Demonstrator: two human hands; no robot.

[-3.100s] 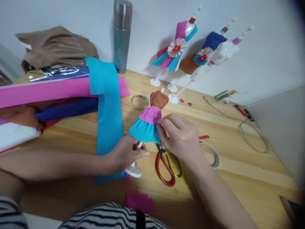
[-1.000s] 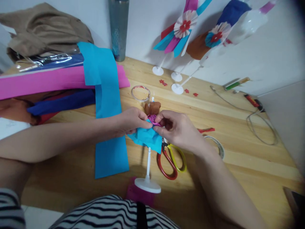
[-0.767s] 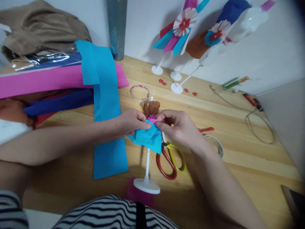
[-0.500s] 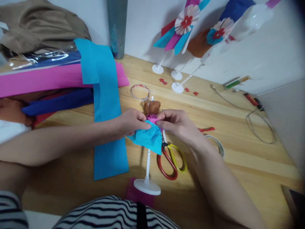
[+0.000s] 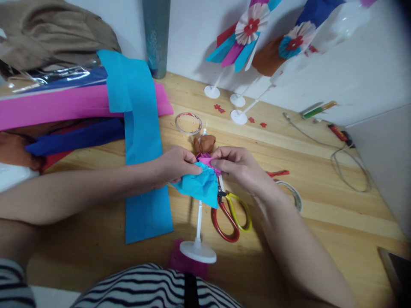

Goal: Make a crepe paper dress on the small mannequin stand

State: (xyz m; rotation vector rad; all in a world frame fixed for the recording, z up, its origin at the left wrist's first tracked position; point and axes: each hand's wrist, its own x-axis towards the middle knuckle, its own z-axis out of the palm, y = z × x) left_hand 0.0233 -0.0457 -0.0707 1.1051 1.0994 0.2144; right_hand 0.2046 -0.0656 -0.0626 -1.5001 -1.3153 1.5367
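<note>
My left hand [image 5: 180,164] is closed, pinching the top of gathered blue crepe paper [image 5: 199,186] that flares out like a skirt. Opposite it, my right hand [image 5: 236,164] pinches pink crepe paper [image 5: 205,161] at the gathered spot. Above both colours sits a puff of brown crepe paper [image 5: 205,144]. The papers wrap a white stand [image 5: 198,229], whose stem shows below the blue paper and ends in a round base. Scissors [image 5: 229,214] with one red and one yellow handle lie just right of the stem.
A long blue paper strip [image 5: 144,141] lies at left, over pink paper [image 5: 64,102]. A clear tape roll [image 5: 188,123] rests behind my hands, another roll [image 5: 293,194] beyond my right wrist. White stands with paper decorations [image 5: 252,26] line the wall. A cable [image 5: 335,167] curls at right.
My right fingers have shifted very slightly at the pink paper, and a bit more of it shows beside them. Otherwise both hands keep their pinch in the same place.
</note>
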